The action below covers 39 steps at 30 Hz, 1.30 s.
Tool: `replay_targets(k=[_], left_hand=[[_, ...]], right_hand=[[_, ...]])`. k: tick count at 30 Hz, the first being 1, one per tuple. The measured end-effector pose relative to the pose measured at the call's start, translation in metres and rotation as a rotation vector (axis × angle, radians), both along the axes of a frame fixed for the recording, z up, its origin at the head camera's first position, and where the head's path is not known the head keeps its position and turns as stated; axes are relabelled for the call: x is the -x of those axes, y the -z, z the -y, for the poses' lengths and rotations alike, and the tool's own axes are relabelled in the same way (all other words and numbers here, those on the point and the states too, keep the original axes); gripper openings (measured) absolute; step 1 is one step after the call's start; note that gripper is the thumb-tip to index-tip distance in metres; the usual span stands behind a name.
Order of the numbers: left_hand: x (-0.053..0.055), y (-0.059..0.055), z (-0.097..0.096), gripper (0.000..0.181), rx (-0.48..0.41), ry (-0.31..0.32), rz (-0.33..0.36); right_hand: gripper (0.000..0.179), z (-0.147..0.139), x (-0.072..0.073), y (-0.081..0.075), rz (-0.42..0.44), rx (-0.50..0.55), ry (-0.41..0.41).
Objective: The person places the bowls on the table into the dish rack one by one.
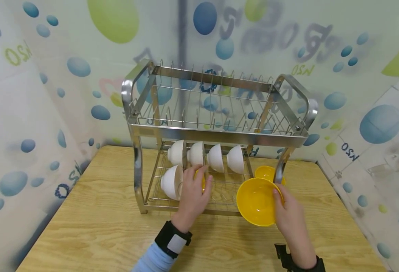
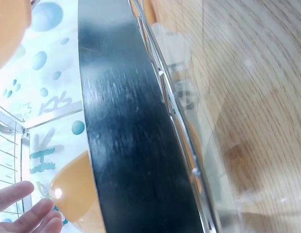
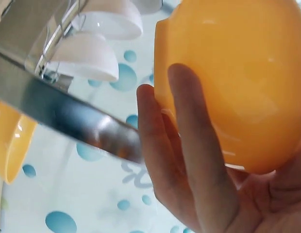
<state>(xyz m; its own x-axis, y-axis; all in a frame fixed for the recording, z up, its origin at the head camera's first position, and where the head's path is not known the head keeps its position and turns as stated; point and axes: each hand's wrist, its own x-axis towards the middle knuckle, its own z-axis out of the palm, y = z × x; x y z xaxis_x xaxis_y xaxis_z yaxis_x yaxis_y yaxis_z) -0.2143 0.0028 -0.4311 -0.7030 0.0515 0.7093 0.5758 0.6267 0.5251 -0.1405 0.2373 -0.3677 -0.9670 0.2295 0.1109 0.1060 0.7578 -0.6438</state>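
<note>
My left hand (image 1: 194, 192) reaches into the lower tier of the metal dish rack, with fingers and thumb spread about a yellow bowl (image 1: 203, 181). In the left wrist view the fingers (image 2: 31, 216) lie beside that bowl (image 2: 77, 194); firm contact is not clear. My right hand (image 1: 289, 211) grips another yellow bowl (image 1: 257, 202) by its rim, in front of the rack's right leg. In the right wrist view, its fingers (image 3: 199, 141) lie along the outside of this bowl (image 3: 238, 87). A white bowl (image 1: 170, 183) stands on its side just left of my left hand.
Several white bowls stand tilted in the lower tier's back row, including one white bowl (image 1: 235, 159). Overhead is the wire upper tier (image 1: 216, 132). Another yellow bowl (image 1: 265, 173) sits on the wooden table (image 1: 93, 211) behind the right leg (image 1: 280, 170).
</note>
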Motion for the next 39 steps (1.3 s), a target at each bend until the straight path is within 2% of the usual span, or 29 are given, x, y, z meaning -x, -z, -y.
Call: replay_targets(k=[4,20,24,33,39], left_hand=[[-0.001,0.0,-0.002,0.033,0.005,0.007,0.013],[-0.005,0.001,-0.01,0.032,0.028,0.026,0.022],[-0.006,0.001,-0.01,0.032,0.032,0.027,0.052],[-0.007,0.002,-0.011,0.035,0.028,0.047,0.117],[-0.007,0.003,-0.011,0.037,-0.003,0.073,0.155]], right_hand=[[0.035,0.007,0.006,0.005,0.0,-0.019,-0.028],[0.032,0.033,0.028,0.023,0.001,0.015,-0.099],[0.033,0.038,0.032,0.023,0.014,0.03,-0.106],[0.036,0.047,0.037,0.02,-0.037,0.018,-0.135],[0.03,0.054,0.039,0.02,-0.052,0.045,-0.151]])
